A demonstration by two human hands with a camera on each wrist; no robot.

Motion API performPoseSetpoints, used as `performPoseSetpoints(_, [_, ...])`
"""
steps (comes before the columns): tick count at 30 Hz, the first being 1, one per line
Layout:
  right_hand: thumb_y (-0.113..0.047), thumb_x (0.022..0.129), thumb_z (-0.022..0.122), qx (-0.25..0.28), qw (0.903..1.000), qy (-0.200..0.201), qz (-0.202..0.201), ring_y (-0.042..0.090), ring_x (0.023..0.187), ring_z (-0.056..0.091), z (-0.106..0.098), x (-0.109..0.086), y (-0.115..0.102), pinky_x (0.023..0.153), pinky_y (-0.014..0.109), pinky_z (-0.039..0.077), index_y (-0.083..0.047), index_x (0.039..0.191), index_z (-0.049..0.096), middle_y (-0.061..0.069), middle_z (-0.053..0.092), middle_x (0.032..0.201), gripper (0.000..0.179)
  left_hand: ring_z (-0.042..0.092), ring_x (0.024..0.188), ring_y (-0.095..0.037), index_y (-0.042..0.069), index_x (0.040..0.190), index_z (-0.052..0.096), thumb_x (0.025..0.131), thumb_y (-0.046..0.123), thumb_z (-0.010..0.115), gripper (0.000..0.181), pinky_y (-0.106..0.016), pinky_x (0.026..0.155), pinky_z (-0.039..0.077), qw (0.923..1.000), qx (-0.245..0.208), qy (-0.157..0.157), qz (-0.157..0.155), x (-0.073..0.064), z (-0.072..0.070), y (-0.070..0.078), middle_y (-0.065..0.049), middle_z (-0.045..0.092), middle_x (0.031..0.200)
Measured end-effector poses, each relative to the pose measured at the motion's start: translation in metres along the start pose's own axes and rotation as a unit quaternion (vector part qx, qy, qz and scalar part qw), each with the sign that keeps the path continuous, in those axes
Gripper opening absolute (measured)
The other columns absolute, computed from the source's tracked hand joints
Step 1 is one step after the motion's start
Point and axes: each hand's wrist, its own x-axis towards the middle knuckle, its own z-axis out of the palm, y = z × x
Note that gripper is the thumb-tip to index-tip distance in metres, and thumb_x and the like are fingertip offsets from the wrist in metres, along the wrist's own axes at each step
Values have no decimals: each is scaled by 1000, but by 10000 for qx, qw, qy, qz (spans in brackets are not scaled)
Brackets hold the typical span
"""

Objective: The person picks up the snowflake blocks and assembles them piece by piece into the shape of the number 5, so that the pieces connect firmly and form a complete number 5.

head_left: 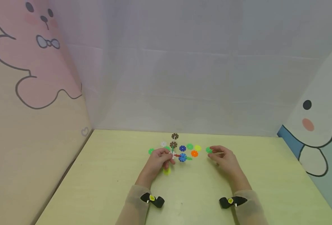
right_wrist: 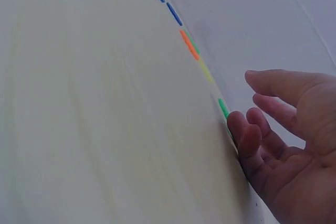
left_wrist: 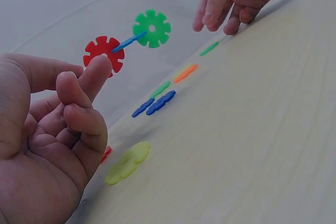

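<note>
Pinching a linked disc chain [head_left: 181, 158], left hand [head_left: 157, 160] holds it above the worktop [head_left: 270, 184], toward the back edge; curtain [head_left: 183, 78] rises behind, worktop runs wide past both hands. Right hand [head_left: 223, 161]: thumb and fingers apart at loose green disc [head_left: 208, 150], contact hard to tell. Orange disc [head_left: 193, 154], dark-blue disc [head_left: 181, 149] lie between hands.

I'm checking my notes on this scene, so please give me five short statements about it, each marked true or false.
1. The left hand holds linked discs. True.
2. A green disc lies near the right hand. True.
3. The right hand holds the linked discs. False: it holds nothing.
4. Every disc is white. False: for one, the orange disc is not.
5. The orange disc lies on the table. True.
</note>
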Motion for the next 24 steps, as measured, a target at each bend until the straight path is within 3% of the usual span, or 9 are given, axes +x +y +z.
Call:
performPoseSetpoints(5, [-30, 95, 72, -458, 9986, -255, 8, 18, 86, 66, -7, 14, -3, 69, 27, 55, -11, 141, 56, 19, 64, 125, 53, 52, 50, -9, 7, 93, 60, 99, 17, 65, 13, -21, 52, 47, 10000, -5, -20, 32, 0, 0, -1, -3, 76, 76])
performPoseSetpoints(9, [-33, 93, 74, -794, 9963, -338, 30, 17, 87, 64, -10, 22, -1, 73, 26, 51, -14, 141, 58, 15, 66, 117, 55, 51, 50, -8, 6, 93, 61, 100, 19, 65, 15, -21, 51, 45, 9999, -16, -61, 82, 0, 1, -2, -3, 76, 76])
performPoseSetpoints(17, [-28, 87, 81, -94, 9981, -400, 458, 14, 70, 62, -13, 29, 11, 60, 25, 51, -13, 139, 62, 4, 59, 97, 56, 51, 49, -9, 6, 91, 60, 99, 18, 65, 16, -20, 51, 44, 9998, -137, -121, 56, 0, 1, -3, -2, 76, 74])
performPoseSetpoints(24, [-28, 86, 83, -227, 9987, -278, 349, 10, 56, 55, -10, 30, 10, 51, 24, 46, -12, 131, 69, 0, 58, 84, 50, 50, 50, -9, 7, 91, 60, 99, 18, 66, 16, -20, 51, 43, 9997, -149, -178, 26, -1, 1, -2, -2, 75, 74])
